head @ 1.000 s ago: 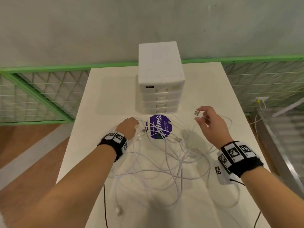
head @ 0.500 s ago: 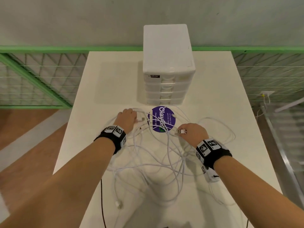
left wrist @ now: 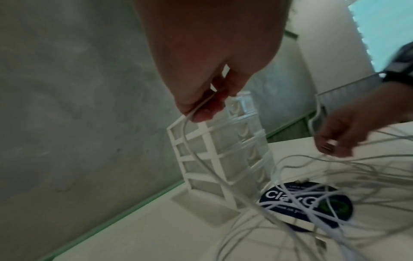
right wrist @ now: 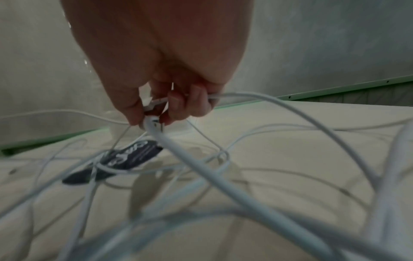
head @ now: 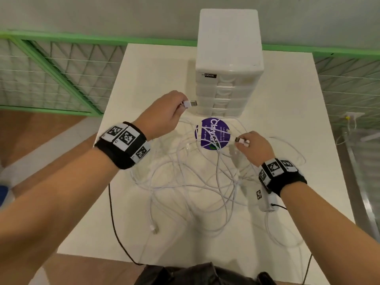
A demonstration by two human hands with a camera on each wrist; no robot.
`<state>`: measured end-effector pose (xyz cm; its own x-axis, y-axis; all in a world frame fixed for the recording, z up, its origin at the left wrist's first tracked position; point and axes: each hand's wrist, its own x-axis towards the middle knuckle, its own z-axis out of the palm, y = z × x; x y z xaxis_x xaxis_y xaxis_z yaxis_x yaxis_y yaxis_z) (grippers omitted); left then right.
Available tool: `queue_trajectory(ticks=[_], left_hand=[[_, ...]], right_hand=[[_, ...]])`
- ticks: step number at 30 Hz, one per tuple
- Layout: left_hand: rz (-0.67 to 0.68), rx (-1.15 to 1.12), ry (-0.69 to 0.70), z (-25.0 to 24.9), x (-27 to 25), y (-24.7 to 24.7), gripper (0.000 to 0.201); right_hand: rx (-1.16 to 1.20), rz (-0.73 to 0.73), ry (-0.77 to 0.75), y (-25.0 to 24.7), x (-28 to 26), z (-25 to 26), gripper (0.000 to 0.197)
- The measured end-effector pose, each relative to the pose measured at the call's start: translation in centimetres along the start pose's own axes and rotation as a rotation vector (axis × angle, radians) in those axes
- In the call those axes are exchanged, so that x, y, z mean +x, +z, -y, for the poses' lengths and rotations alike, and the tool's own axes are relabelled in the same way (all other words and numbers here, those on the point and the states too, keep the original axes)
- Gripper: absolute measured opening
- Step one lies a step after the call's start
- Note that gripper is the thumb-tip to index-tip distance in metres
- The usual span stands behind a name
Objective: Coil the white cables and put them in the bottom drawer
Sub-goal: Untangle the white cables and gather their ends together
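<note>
A tangle of white cables [head: 197,182] lies spread over the white table [head: 144,75]. My left hand [head: 164,114] is raised above the table and pinches a USB plug [head: 190,103] at one cable's end; its cable [left wrist: 190,141] hangs down from the fingers. My right hand [head: 253,147] hovers low over the tangle and pinches another USB plug [head: 241,140], with cable [right wrist: 201,159] trailing from the fingers. The white drawer unit [head: 228,64] stands at the table's back, all its drawers closed, the bottom drawer [head: 220,112] just behind the left hand.
A round purple sticker [head: 211,133] lies under the cables in front of the drawer unit. A loose plug [head: 154,229] rests near the front left. Thin black cords [head: 115,223] hang over the near edge. A green mesh fence [head: 61,68] runs behind the table.
My left hand has lifted off the table with a plug, pulling its cable up toward the drawer unit. My right hand stays low over the tangle, still holding its plug.
</note>
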<state>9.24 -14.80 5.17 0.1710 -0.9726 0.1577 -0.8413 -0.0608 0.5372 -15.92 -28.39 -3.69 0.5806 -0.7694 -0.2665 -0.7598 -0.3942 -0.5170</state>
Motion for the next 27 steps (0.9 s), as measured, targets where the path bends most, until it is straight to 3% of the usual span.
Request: queue_trajectory(ticks=[4, 8, 12, 17, 22, 27], left_hand=[[0.138, 0.096, 0.120, -0.8, -3.5, 0.0, 0.016], [0.361, 0.189, 0.186, -0.7, -8.2, 1.4, 0.013], [0.788, 0.401, 0.130, 0.2, -12.9, 3.4, 0.027], [1.023, 0.421, 0.045, 1.5, -17.4, 5.3, 0.050], [0.992, 0.387, 0.010, 1.7, -18.7, 6.9, 0.041], [0.805, 0.212, -0.085, 1.6, -18.1, 7.0, 0.030]], right_hand=[[0.039, -0.180, -0.067, -1.2, -0.7, 0.3, 0.022], [-0.019, -0.175, -0.034, -0.9, -1.0, -0.3, 0.021], [0.151, -0.252, 0.091, -1.3, -1.5, -0.5, 0.023], [0.186, -0.173, 0.134, -0.5, -1.8, -0.5, 0.021], [0.168, -0.011, 0.094, 0.0, -2.9, 0.6, 0.032], [0.152, -0.057, -0.021, 0.3, -4.4, 1.5, 0.022]])
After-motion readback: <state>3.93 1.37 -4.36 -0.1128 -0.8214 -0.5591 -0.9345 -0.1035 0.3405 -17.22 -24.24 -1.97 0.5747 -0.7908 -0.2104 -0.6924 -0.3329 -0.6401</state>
